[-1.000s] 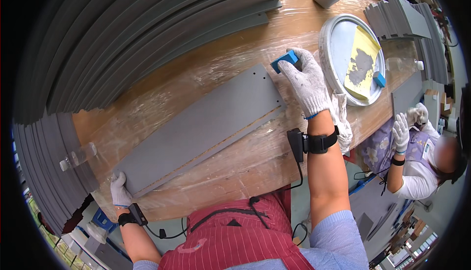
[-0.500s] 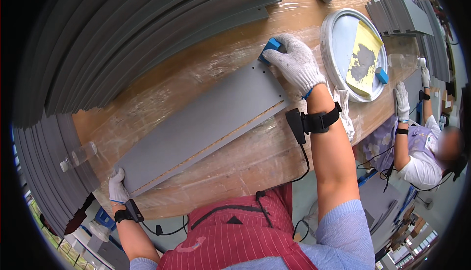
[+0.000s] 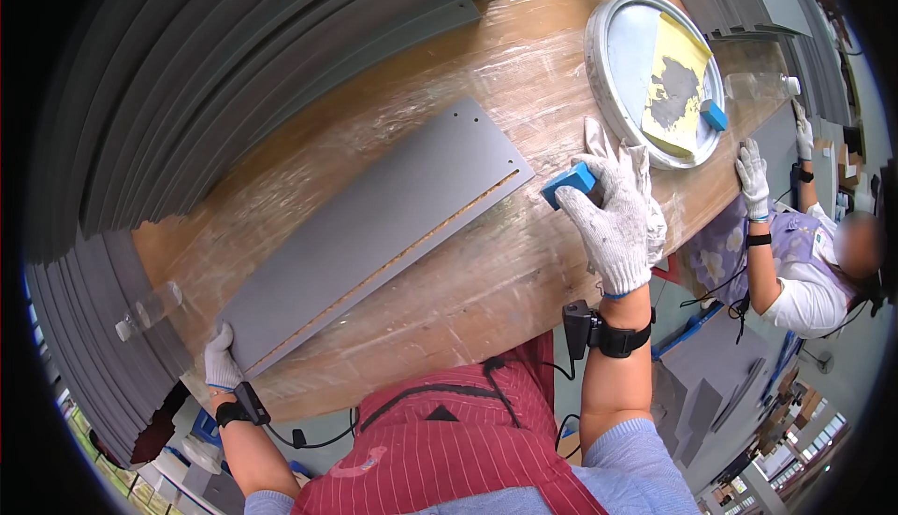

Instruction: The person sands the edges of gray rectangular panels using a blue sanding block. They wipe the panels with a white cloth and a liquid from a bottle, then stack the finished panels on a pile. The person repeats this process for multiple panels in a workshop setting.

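Head view: grey board point(image 3: 374, 234) lies slantwise on the film-covered table point(image 3: 449, 314). Left hand point(image 3: 222, 358), gloved, is at the board's lower-left end, thumb along the edge; fingers partly hidden, cannot tell whether they close underneath. Right hand point(image 3: 613, 227), gloved, pinches a blue block point(image 3: 568, 185) between thumb and fingers, just off the board's right end. White cloth point(image 3: 644, 164) sits beside this hand. Beyond: round lid point(image 3: 599, 75) bearing a stained yellow sheet point(image 3: 675, 85).
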Demonstrator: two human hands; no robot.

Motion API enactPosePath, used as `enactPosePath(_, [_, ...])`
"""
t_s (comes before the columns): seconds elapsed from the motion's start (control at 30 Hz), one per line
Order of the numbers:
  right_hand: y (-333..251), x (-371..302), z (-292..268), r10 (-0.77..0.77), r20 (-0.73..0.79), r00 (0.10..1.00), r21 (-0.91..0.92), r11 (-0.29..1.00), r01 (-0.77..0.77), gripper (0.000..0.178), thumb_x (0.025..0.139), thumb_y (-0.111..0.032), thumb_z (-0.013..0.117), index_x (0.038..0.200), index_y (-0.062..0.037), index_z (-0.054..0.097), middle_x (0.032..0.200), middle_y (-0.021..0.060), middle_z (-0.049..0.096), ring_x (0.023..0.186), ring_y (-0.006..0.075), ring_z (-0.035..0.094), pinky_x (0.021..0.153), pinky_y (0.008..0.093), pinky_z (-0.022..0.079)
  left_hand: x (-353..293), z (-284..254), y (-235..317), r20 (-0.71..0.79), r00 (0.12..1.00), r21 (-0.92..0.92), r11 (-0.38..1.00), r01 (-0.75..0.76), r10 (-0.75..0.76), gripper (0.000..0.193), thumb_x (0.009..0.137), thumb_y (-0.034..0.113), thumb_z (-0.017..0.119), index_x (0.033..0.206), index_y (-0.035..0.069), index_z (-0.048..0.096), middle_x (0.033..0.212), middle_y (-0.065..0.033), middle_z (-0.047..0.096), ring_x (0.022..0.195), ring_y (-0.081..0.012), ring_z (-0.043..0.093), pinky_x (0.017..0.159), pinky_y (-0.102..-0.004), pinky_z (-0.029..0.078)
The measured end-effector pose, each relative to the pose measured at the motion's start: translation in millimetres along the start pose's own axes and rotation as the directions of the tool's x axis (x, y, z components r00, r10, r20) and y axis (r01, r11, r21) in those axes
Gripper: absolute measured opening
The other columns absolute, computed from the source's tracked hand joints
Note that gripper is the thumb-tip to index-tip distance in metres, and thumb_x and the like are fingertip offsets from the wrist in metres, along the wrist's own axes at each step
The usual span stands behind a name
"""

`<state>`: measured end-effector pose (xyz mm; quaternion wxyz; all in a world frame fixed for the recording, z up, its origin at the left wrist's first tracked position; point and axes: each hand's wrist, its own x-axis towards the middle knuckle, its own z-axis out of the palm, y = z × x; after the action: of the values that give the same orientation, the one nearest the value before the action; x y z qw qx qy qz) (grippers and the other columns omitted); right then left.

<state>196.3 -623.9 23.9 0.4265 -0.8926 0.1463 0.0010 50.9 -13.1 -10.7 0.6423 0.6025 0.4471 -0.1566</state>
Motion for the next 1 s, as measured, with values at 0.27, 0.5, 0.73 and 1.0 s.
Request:
enactPosePath(0.27, [-7.2, -25.7, 51.4, 0.399, -0.113, 0.910, 0.688, 0.692, -0.217, 0.042, 0.090, -0.009, 0.072, 0.126, 0.0042, 0.054, 0.111, 0.0125, 0.066, 0.099, 0.0158, 0.064, 0.085, 0.0299, 0.054, 1.9, -2.0, 9.7, -0.036, 0.998, 0.068, 0.996, 0.050, -0.047, 0.046, 0.097, 0.026, 0.063, 0.128, -0.008, 0.056, 0.118, -0.0136, 0.066, 0.105, -0.0241, 0.066, 0.095, -0.0366, 0.054])
enactPosePath(0.5, [-9.2, -29.3, 61.5, 0.432, -0.196, 0.881, 0.750, 0.644, -0.149, 0.042, 0.091, -0.004, 0.070, 0.128, 0.0048, 0.052, 0.116, 0.0131, 0.063, 0.102, 0.0172, 0.063, 0.089, 0.0305, 0.053, 0.5, 0.5, 8.8, -0.025, 1.000, 0.041, 0.999, 0.018, -0.017, 0.048, 0.096, 0.026, 0.065, 0.127, -0.008, 0.057, 0.116, -0.0147, 0.066, 0.104, -0.0256, 0.066, 0.095, -0.0378, 0.053])
enactPosePath(0.73, [-6.6, -27.7, 64.9, 0.213, -0.398, 0.892, 0.518, 0.855, 0.027, 0.042, 0.089, -0.001, 0.071, 0.126, 0.0047, 0.053, 0.114, 0.0128, 0.063, 0.103, 0.0169, 0.062, 0.093, 0.0310, 0.052, 0.2, 1.2, 5.9, -0.053, 0.999, 0.033, 0.999, 0.013, -0.011, 0.047, 0.094, 0.026, 0.068, 0.125, -0.009, 0.059, 0.115, -0.0145, 0.067, 0.102, -0.0249, 0.066, 0.093, -0.0373, 0.053])
enactPosePath(1.0, [-34.1, -80.3, 96.2, -0.286, -0.297, 0.911, 0.100, 0.940, 0.327, 0.046, 0.074, -0.008, 0.084, 0.115, -0.0013, 0.063, 0.102, 0.0171, 0.067, 0.089, 0.0336, 0.067, 0.083, 0.0380, 0.054, 0.6, 5.5, 7.3, -0.085, 0.994, -0.032, 0.997, 0.065, -0.067, 0.042, 0.095, 0.025, 0.066, 0.121, -0.008, 0.061, 0.111, -0.0141, 0.067, 0.097, -0.0241, 0.067, 0.090, -0.0361, 0.055])
